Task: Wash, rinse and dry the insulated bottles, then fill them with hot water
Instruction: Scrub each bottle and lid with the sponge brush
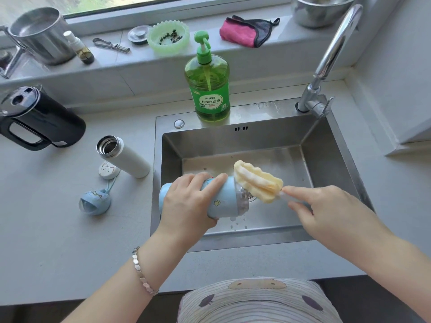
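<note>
Sideways, left hand (pixel 186 201) grips blue bottle (pixel 224 198); right hand (pixel 326 210) pinches sponge brush (pixel 258 180).

2 insulated bottles, both uncapped. The pale blue bottle (pixel 224 199), printed with small cartoon motifs, lies on its side above the sink (pixel 233 240), gripped round its middle by the left hand (pixel 189 201), with its mouth facing right. The white bottle (pixel 126 157) stands on the desk (pixel 70 241) left of the sink, showing its steel mouth.
</note>
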